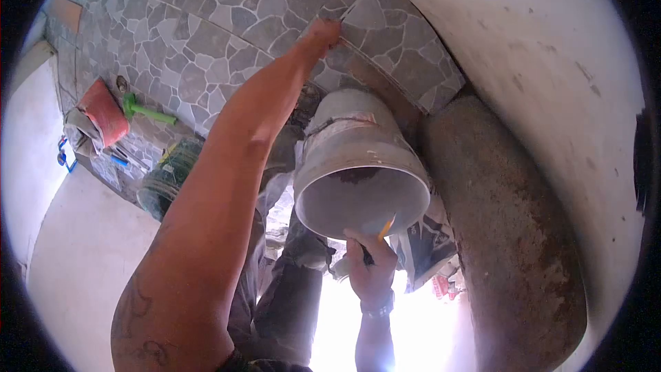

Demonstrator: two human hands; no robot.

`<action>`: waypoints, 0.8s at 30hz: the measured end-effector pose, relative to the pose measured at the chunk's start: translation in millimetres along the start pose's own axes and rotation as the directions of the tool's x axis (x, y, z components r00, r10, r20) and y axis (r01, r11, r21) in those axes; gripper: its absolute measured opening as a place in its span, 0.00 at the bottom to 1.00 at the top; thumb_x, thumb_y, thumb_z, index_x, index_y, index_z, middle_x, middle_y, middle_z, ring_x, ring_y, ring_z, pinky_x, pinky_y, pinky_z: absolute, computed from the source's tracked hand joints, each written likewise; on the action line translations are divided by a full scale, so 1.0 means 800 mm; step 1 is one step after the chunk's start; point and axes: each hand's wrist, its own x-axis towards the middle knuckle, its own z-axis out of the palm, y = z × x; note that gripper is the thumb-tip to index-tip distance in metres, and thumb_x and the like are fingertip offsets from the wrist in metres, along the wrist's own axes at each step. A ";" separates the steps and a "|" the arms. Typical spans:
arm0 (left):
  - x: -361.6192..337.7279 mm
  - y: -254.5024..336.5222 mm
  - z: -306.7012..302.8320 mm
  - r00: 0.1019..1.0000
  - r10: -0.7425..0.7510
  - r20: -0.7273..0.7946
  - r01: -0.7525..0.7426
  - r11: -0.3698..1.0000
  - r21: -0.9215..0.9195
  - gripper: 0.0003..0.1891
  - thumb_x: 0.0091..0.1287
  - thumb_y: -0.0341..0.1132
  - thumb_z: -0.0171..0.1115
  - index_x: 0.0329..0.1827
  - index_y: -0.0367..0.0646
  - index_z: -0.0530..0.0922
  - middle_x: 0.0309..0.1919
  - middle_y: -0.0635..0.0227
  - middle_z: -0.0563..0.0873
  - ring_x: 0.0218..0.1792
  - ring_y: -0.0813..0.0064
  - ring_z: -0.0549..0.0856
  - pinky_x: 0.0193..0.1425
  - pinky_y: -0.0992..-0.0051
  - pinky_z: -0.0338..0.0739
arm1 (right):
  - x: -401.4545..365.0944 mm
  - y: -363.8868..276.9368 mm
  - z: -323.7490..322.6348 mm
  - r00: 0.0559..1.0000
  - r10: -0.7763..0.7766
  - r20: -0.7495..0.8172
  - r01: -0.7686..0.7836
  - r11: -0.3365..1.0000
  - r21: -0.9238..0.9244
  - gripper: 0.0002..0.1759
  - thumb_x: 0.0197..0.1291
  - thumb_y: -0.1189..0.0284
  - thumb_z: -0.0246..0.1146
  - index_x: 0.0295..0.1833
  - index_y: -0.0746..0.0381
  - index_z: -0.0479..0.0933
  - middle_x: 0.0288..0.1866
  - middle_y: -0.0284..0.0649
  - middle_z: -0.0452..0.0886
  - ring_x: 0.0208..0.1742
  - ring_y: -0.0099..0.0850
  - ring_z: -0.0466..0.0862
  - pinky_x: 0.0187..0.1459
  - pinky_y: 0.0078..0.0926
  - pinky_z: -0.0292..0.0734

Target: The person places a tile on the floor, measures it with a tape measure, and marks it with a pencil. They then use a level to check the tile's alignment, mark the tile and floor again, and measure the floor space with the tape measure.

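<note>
Reaching up and forward, my left hand [325, 34] is closed at the corner of a stone-patterned tile [396, 45], its fingertips partly hidden. The tile's near edge stands out above a brown strip of floor. Low in the view, my right hand [372, 269] is closed around a yellow pencil [387, 226] that points up. Part of something dark shows between its fingers. That hand is at the near rim of a whitish, stained bucket [365, 153], which is tipped with its mouth toward me.
A rough cylindrical form [509, 234] lies right of the bucket, beside the pale wall [551, 62]. Patterned tiles [200, 34] cover the floor. At left are a red container [105, 111], a green-handled tool [151, 113] and a green bucket [172, 173].
</note>
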 end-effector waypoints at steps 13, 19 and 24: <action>-0.054 0.124 -0.069 0.946 -0.051 0.320 0.130 0.964 -0.233 0.35 0.60 0.69 0.60 0.56 0.46 0.84 0.49 0.59 0.88 0.52 0.58 0.85 0.52 0.59 0.81 | -0.019 -0.007 -0.006 0.998 0.042 -0.054 -0.043 0.999 -0.032 0.11 0.63 0.79 0.63 0.49 0.66 0.85 0.30 0.39 0.81 0.31 0.25 0.81 0.35 0.23 0.74; -0.088 0.135 -0.056 0.894 0.266 0.360 -0.216 0.961 -0.173 0.41 0.57 0.70 0.64 0.63 0.44 0.81 0.55 0.53 0.86 0.56 0.60 0.83 0.56 0.60 0.78 | -0.046 -0.022 -0.001 0.998 0.060 -0.027 -0.062 0.996 -0.062 0.10 0.62 0.80 0.64 0.48 0.66 0.85 0.31 0.43 0.83 0.31 0.28 0.82 0.35 0.26 0.76; -0.117 0.139 -0.027 0.916 0.328 0.230 -0.295 0.941 -0.166 0.32 0.55 0.59 0.72 0.53 0.40 0.85 0.42 0.54 0.89 0.44 0.63 0.87 0.48 0.63 0.79 | -0.096 -0.063 -0.008 0.999 -0.046 -0.010 0.044 0.983 -0.179 0.10 0.64 0.78 0.63 0.49 0.64 0.85 0.30 0.44 0.83 0.30 0.29 0.83 0.33 0.26 0.76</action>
